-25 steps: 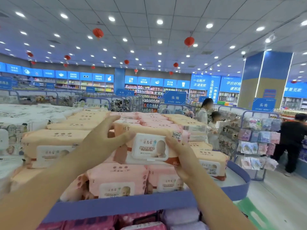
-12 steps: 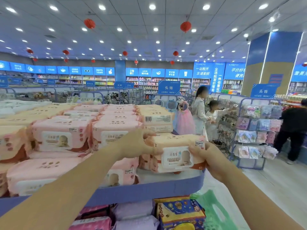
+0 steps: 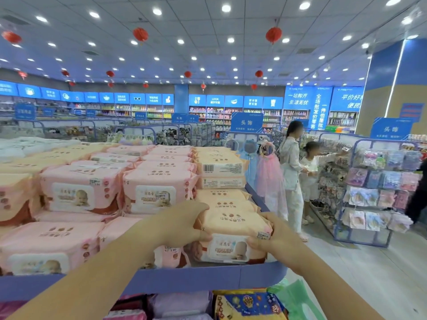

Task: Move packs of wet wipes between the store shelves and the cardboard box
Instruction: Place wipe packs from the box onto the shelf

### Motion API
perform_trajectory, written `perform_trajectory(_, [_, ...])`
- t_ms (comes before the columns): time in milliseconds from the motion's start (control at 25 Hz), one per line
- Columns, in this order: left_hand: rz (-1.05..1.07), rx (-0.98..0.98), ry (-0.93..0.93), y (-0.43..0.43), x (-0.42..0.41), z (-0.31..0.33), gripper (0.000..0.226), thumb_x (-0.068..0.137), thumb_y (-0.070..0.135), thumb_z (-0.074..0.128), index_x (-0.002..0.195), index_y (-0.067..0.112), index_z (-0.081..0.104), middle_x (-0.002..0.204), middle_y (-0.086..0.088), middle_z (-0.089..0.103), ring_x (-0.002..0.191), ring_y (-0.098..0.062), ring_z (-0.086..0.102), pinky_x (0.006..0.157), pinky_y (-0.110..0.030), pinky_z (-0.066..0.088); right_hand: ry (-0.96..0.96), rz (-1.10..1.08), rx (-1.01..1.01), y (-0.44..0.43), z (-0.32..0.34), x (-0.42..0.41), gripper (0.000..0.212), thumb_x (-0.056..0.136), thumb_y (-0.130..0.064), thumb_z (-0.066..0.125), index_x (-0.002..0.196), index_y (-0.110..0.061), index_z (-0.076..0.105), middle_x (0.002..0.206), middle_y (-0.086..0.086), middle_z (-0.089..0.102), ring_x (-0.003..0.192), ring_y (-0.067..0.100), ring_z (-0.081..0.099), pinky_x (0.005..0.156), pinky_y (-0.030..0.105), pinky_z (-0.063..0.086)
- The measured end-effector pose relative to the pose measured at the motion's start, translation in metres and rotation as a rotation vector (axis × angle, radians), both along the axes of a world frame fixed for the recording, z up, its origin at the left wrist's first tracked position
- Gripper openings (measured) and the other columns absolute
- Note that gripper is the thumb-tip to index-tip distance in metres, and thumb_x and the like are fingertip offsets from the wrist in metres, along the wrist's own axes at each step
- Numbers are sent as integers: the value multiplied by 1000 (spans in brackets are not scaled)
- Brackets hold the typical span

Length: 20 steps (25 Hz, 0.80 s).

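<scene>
An orange pack of wet wipes with a white lid sits at the front right corner of the blue-edged shelf. My left hand grips its left end and my right hand grips its right end. Behind it lie more orange packs, stacked. Pink packs fill the shelf to the left in rows. No cardboard box is in view.
Under the shelf lie purple and pink packs and a colourful bag. Two people stand in the aisle to the right beside a rack of hair accessories. Another person's dark sleeve shows at the far right.
Both hands carried the orange pack to the right and down onto the shelf's front right corner. The view has swung right along the shelf.
</scene>
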<state>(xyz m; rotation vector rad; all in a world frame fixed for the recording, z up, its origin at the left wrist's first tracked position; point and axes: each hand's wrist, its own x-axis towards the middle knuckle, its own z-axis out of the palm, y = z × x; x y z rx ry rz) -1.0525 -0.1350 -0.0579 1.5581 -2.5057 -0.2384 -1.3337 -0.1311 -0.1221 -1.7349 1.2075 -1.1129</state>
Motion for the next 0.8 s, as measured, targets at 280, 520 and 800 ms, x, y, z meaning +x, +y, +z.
perform_trajectory(280, [8,33,-90,10,-1,2,76,87,56,71,150,24,43,137,6,57,121,-18,56,105,-39,46,170,38,33,2,9,-2,69,66,-41,92,126,-31,60,111,-13,75,104,8,70,93,39,57])
perform_trajectory(520, [19,-57,-25,20,5,-11,65,94,57,60,147,21,49,143,8,47,127,-16,52,107,-38,45,24,-47,12,20,2,13,60,77,-13,86,129,-27,57,108,-14,70,95,1,67,71,17,55])
perform_trajectory(800, [75,-214,324,66,21,-28,47,105,53,35,105,19,68,100,1,69,94,-18,64,90,-47,52,158,-311,-162,41,-1,22,60,89,-37,74,141,-18,52,136,-2,57,119,16,56,93,29,46])
